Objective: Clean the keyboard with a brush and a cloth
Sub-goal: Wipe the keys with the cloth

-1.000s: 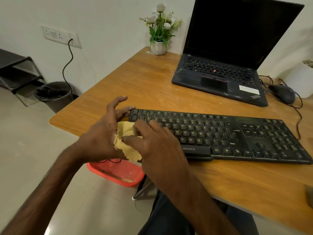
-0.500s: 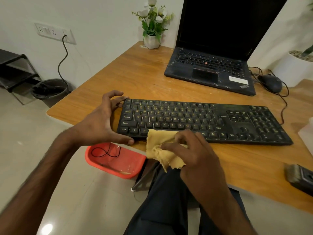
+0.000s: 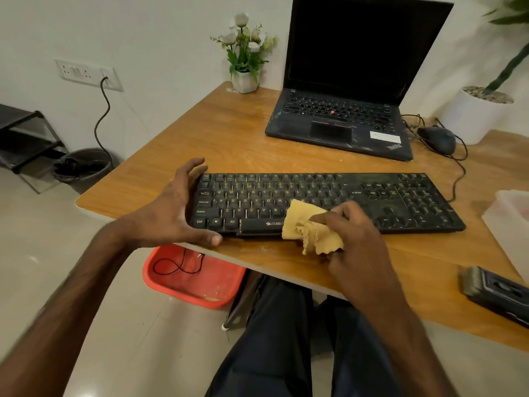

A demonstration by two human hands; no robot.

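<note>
Soft, even indoor light; edges bowed, forearms perhaps slightly blurred.

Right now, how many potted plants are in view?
2. A small white flower pot stands at the desk's far corner, left of the laptop. A larger white plant pot stands at the far right, behind the mouse.

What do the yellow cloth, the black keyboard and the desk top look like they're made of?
The yellow cloth looks like soft, thin fabric, perhaps microfibre: it crumples into loose folds in the right hand. The keyboard seems moulded black plastic, matte with printed key legends and a dusty film. The desk top shows wood grain with a smooth sheen, so possibly laminate rather than solid wood.
</note>
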